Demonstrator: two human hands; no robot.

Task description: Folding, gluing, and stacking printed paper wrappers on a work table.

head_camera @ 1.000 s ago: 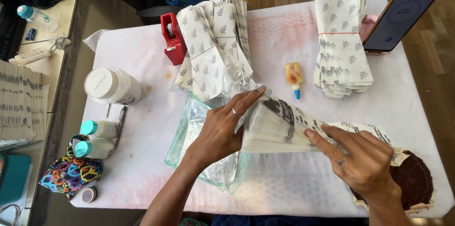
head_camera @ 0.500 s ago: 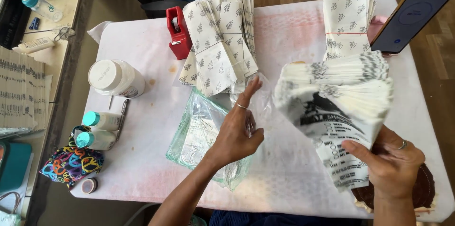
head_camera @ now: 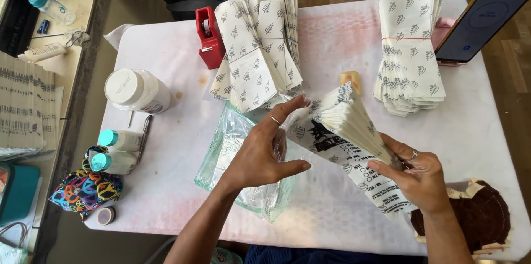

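My right hand point(head_camera: 418, 176) grips a thick fanned stack of white printed paper envelopes point(head_camera: 354, 136) by its lower end, tilted up to the left. My left hand point(head_camera: 264, 150) is open with fingers spread, its fingertips against the stack's near face and a clear plastic bag point(head_camera: 238, 170) that lies on the white table cover point(head_camera: 166, 186) beneath it. Both hands wear a ring.
Two piles of leaf-patterned paper bags lie behind: a fanned one point(head_camera: 257, 48) and a banded one point(head_camera: 409, 48). A red tape dispenser point(head_camera: 209, 37), a white jar point(head_camera: 135, 91), two teal-capped bottles point(head_camera: 116, 150), a colourful pouch point(head_camera: 83, 192) and a propped phone point(head_camera: 481, 23) surround the hands.
My right hand has lifted the envelope stack off the table, swung it up and brought it back toward my left hand. My left hand let go and now touches its side.
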